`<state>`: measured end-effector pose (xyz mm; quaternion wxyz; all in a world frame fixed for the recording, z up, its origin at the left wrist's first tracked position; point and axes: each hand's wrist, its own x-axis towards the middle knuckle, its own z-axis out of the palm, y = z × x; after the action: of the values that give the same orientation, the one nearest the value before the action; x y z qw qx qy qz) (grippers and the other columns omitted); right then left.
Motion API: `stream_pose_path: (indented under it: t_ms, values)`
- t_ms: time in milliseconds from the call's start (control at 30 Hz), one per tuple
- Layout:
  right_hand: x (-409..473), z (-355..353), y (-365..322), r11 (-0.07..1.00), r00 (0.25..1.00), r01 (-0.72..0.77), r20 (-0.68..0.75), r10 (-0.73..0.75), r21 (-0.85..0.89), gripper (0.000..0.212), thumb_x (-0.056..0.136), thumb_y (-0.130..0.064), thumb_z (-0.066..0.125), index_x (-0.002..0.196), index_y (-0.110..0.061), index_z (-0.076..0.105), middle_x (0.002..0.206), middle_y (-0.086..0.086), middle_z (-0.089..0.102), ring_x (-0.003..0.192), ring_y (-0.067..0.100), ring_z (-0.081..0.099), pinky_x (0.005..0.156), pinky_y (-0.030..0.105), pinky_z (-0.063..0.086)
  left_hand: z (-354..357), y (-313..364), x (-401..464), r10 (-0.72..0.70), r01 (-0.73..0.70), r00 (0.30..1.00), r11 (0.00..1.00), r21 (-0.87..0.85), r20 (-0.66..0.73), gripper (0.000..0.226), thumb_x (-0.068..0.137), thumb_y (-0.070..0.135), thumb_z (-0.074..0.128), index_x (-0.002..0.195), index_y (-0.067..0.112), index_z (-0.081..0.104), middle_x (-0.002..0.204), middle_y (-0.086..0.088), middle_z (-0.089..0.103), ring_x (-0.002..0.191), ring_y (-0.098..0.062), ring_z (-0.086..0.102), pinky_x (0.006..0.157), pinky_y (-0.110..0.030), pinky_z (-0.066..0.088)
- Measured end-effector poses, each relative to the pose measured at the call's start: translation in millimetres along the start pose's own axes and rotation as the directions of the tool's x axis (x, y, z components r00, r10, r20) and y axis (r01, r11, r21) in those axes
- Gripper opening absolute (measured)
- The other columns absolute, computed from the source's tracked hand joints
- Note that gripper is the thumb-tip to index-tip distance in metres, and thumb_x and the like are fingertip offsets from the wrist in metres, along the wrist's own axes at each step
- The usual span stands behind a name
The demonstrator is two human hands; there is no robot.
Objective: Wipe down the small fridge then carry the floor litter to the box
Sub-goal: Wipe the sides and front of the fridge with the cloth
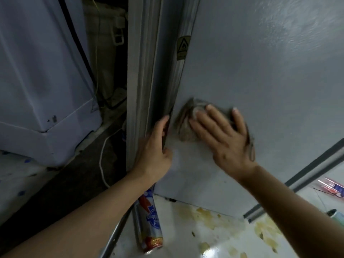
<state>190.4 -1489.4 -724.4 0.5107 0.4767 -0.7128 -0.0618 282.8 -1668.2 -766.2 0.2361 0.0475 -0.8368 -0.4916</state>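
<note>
Fridge [260, 71] side panel, grey, dull sheen, yellow warning sticker [182, 48] near its left edge.
Right hand [223, 135] spread flat, pressing grey rag [186, 125] to panel; left hand [154, 146] curled around fridge's left edge. Can [149, 228] on stained floor [214, 235].

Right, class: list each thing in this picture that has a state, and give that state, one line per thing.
Fridge: door shut, side panel being wiped.
Cloth: crumpled, pressed flat against the fridge.
Right hand: open, fingers spread on the cloth.
Left hand: gripping the fridge's edge.
Can: lying on its side on the floor.
Floor: stained.
</note>
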Motion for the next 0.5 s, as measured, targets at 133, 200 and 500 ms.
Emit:
stream_pose_path:
  t_ms: [133, 200, 500]
  values:
    - [-1.2, -10.0, 35.0, 0.985, 0.978, -0.163, -0.140, 0.153, -0.062, 0.050, 0.093, -0.008, 0.045, 0.142, -0.016, 0.041, 0.151, 0.005, 0.031, 0.142, 0.025, 0.026, 0.115, 0.048, 0.015, 13.5, 22.5, -4.9, 0.065, -0.058, 0.995, 0.994, 0.090, -0.079, 0.094, 0.084, 0.005, 0.057, 0.142, 0.042, -0.007, 0.154, 0.000, 0.022, 0.139, -0.018, 0.027, 0.113, -0.038, 0.029]
    - [-16.2, -4.0, 23.7, 0.981, 0.978, -0.191, -0.087, 0.187, -0.031, 0.052, 0.092, -0.013, 0.041, 0.144, -0.019, 0.037, 0.153, 0.001, 0.025, 0.144, 0.023, 0.019, 0.116, 0.045, 0.009, 21.0, 25.6, -9.5, 0.068, -0.052, 0.993, 0.986, 0.156, -0.098, 0.100, 0.082, 0.005, 0.058, 0.138, 0.042, -0.016, 0.156, 0.002, 0.015, 0.141, -0.019, 0.022, 0.115, -0.035, 0.024]
    - [-79.6, -6.2, 5.3, 0.996, 0.966, 0.081, 0.243, -0.089, 0.042, 0.047, 0.093, -0.011, 0.031, 0.137, -0.018, 0.047, 0.145, -0.003, 0.041, 0.136, 0.021, 0.037, 0.113, 0.039, 0.017, 30.8, 43.0, -13.2, 0.027, 0.007, 0.994, 0.952, 0.307, -0.105, 0.099, 0.084, 0.006, 0.060, 0.146, 0.018, -0.016, 0.158, -0.001, -0.005, 0.145, -0.021, 0.006, 0.117, -0.031, 0.014]
